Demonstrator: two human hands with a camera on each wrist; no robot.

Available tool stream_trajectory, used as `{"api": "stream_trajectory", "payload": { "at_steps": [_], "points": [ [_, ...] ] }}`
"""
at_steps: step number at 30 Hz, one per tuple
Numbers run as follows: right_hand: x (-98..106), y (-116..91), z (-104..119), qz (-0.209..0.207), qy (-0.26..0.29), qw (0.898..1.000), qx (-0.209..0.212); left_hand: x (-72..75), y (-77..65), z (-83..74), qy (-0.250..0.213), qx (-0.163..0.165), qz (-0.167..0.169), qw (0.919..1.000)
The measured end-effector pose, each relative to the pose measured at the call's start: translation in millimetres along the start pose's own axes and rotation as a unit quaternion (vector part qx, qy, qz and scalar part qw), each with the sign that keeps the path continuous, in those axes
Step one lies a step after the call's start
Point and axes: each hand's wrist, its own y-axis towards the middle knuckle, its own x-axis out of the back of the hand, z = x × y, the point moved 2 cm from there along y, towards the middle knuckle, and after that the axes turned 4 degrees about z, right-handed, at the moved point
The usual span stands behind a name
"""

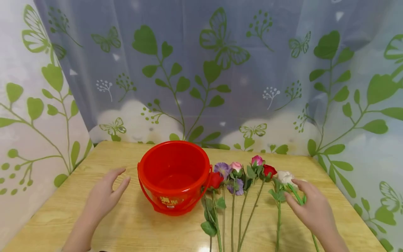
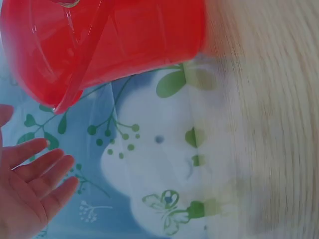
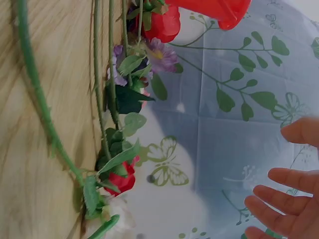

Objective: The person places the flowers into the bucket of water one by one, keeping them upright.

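A red plastic bucket (image 1: 172,164) stands upright on the table, its handle (image 2: 92,52) folded down against the side. My left hand (image 1: 105,194) hovers to the left of the bucket, apart from it, fingers spread and holding nothing. On the other side, my right hand (image 1: 313,208) is held over the rightmost stems near a white flower (image 1: 284,177). Its fingers look extended in the right wrist view, with nothing gripped. Between bucket and right hand lie long-stemmed flowers: a red rose (image 1: 216,180), a purple flower (image 1: 222,169), a pink rose (image 1: 235,166) and another red rose (image 1: 269,170).
The wooden table (image 1: 126,224) carries everything. A magenta rose (image 1: 257,160) lies at the back of the row of flowers, and the stems point toward the front edge. A patterned curtain (image 1: 189,115) with green leaves and butterflies hangs behind the table and along both sides.
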Motion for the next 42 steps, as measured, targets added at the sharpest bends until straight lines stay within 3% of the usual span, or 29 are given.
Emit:
{"api": "stream_trajectory", "payload": {
  "at_steps": [4, 8, 20, 25, 30, 33, 39, 42],
  "points": [
    [0.5, -2.0, -9.0, 0.008, 0.017, 1.000, -0.014, -6.2, 8.6, 1.3, -0.073, -0.032, -0.036, 0.9961],
    [-0.6, -3.2, -19.4, 0.030, 0.040, 0.998, -0.033, -13.3, 16.8, 2.7, -0.128, -0.059, -0.048, 0.9888],
    [-4.3, -12.5, -65.5, 0.159, 0.090, 0.973, -0.140, -30.2, 27.9, 1.0, -0.202, -0.055, 0.001, 0.9778],
    [-9.6, -17.0, -92.4, 0.209, 0.084, 0.959, -0.171, -30.8, 28.6, -1.0, -0.228, -0.056, 0.003, 0.9719],
    [-13.9, -22.9, -111.9, 0.251, 0.074, 0.946, -0.192, -31.8, 29.3, -1.1, -0.228, -0.055, 0.016, 0.9720],
    [-17.1, -26.4, -119.2, 0.276, 0.094, 0.931, -0.219, -32.9, 30.1, -0.8, -0.241, -0.060, 0.019, 0.9685],
    [-25.6, -31.1, -126.1, 0.310, 0.195, 0.886, -0.285, -34.2, 30.1, 0.3, -0.274, -0.060, 0.022, 0.9596],
    [-28.8, -33.1, -127.8, 0.315, 0.222, 0.870, -0.307, -35.2, 30.0, 1.4, -0.282, -0.054, 0.024, 0.9576]
  ]
}}
